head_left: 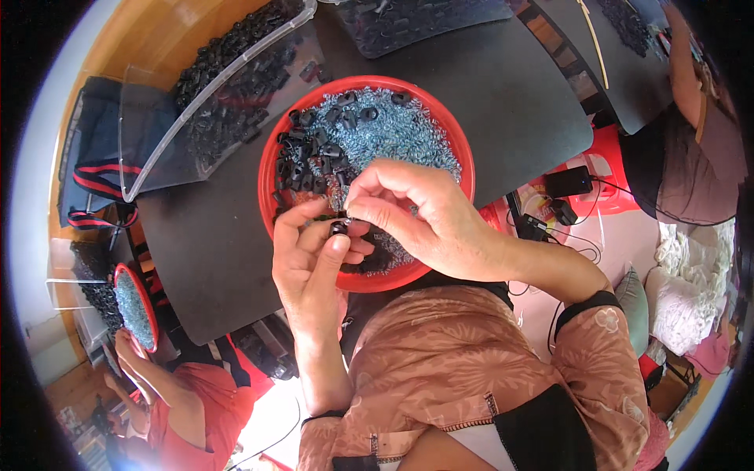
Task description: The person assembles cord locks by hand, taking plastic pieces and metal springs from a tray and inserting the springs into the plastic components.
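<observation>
"Matte black tabletop (pixel 518 102) across the middle of the room; what's on it?"

"Chiefly a round red plastic basin (pixel 469 161). Pale blue-grey, coil-like small pieces (pixel 400 129) fill its far and right parts, and short black plastic pieces (pixel 298 169) lie heaped along its left."

"And the hands?"

"Both are over the basin's near part. The left hand (pixel 308 263) pinches one small, glossy black piece (pixel 338 228) between thumb and fingers, its other fingers curled behind."

"The right?"

"Just beside it. The right hand (pixel 428 200) has thumb and forefinger pressed together at the tips, close above that black piece. Whether something tiny sits between them, I cannot tell."

"Anything farther off?"

"At the far left, a clear plastic bin (pixel 149 110) with many black parts inside. At the near left, a person in red clothing (pixel 196 404) sits by a smaller-looking red basin (pixel 154 322). At the far right, another person's bare arm (pixel 685 71) reaches toward a second dark tabletop (pixel 628 98)."
</observation>
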Demonstrator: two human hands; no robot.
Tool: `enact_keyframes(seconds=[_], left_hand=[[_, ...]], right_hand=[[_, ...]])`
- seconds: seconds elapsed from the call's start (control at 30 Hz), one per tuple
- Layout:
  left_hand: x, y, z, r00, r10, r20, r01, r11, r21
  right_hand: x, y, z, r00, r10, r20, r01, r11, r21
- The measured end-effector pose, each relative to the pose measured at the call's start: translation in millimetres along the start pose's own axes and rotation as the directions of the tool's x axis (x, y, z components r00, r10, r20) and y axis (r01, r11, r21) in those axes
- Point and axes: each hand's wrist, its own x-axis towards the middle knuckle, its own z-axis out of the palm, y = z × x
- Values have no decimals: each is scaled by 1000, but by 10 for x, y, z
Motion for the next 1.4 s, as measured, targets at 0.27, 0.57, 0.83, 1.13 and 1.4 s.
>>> enact_keyframes(seconds=[0.27, 0.57, 0.83, 1.13, 1.4], left_hand=[[-165, -44, -72, 1000, -4, 14, 4, 1000, -4], [-488, -301, -271, 999, -45, -27, 42, 992, -117], [-591, -357, -370, 991, -103, -83, 87, 980, -177], [-555, -363, -471, 995, -100, 23, 103, 963, -250], [-561, -395, -558, 1000, 15, 27, -8, 968, -252]], right_hand=[[-63, 14, 45, 995, -2, 104, 15, 993, -117], [-329, 110, 189, 950, -159, 270, 244, 917, -316], [-287, -43, 187, 893, -159, 420, 369, 794, -483], [397, 114, 336, 882, 92, 463, 359, 507, -784], [501, 123, 424, 811, 141, 568, 502, 331, -799]])
